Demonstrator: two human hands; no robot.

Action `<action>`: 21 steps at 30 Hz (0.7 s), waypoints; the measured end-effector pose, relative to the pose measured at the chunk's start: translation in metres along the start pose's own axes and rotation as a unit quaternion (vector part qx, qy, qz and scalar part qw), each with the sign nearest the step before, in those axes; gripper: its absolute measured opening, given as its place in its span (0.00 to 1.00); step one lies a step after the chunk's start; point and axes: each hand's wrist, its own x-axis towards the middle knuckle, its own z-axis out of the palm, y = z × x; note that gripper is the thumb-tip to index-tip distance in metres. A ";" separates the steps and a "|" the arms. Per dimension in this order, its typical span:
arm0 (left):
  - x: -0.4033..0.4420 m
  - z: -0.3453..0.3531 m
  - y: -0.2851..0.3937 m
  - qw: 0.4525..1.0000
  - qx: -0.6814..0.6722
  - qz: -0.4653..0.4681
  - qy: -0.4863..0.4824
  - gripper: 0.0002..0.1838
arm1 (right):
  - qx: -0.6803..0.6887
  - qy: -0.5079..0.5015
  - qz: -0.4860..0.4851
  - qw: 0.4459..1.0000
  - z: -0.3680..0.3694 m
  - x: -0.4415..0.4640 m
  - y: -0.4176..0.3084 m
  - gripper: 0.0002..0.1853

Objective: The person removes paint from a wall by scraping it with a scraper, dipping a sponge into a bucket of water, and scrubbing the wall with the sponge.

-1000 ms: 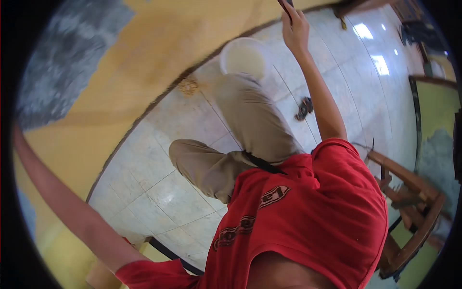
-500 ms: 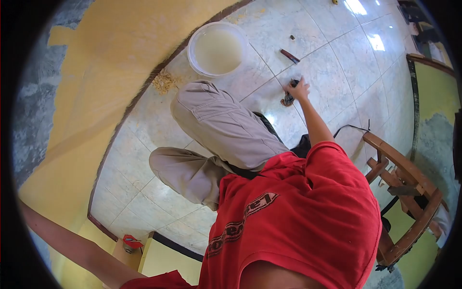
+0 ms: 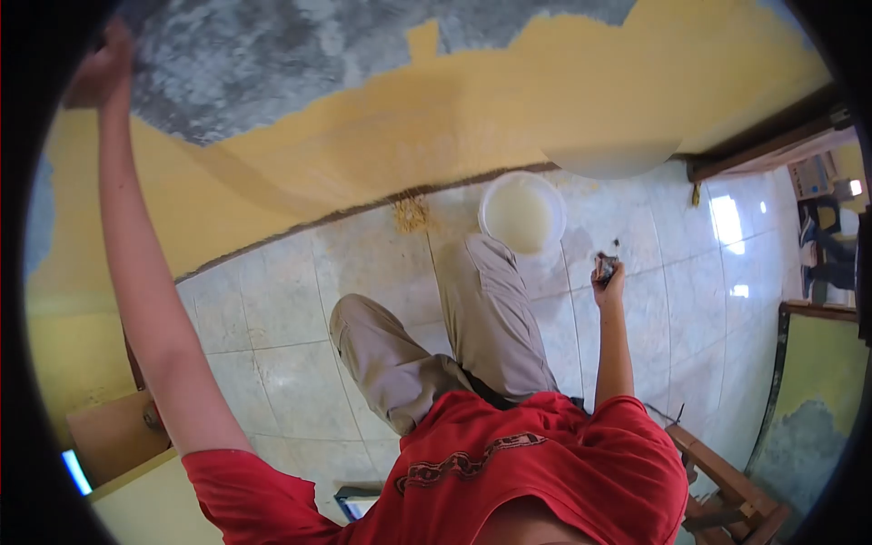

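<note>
At the far upper left, my left hand (image 3: pixel 105 71) is raised near the wall, at the dark rim of the view. Its fingers are dim and partly cut off, so their pose does not show. My right hand (image 3: pixel 610 283) is out over the tiled floor, closed around a small dark grey and brownish object (image 3: pixel 604 266). The fingers hide much of this object, and its kind is unclear. A round whitish tub (image 3: pixel 560 218) of cloudy pale liquid stands to the left of that hand, against the wall's foot.
The yellow wall (image 3: pixel 363 168) has a bare grey patch (image 3: pixel 272 64) above. Yellowish scrapings (image 3: pixel 411 214) lie at its base. A dark crumb (image 3: pixel 617 242) is on the floor tiles (image 3: pixel 627 336). A wooden frame (image 3: pixel 727 472) stands at lower right; a person's legs (image 3: pixel 831 263) show far right.
The view has swung round towards the wall. My left arm now reaches up into view with its hand. My right hand, earlier down at a dark object on the floor, now holds a dark object.
</note>
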 end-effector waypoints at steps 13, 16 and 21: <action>0.010 -0.029 0.028 0.994 -0.098 0.022 0.043 0.14 | -0.146 0.002 -0.748 0.647 0.453 -0.164 -0.158 0.23; 0.011 -0.033 0.032 0.993 -0.112 -0.004 0.038 0.14 | -0.075 0.066 -0.762 0.640 0.531 -0.210 -0.159 0.23; 0.011 -0.034 0.031 0.992 -0.119 0.013 0.043 0.14 | -0.166 0.011 -0.901 0.400 0.574 -0.286 -0.077 0.25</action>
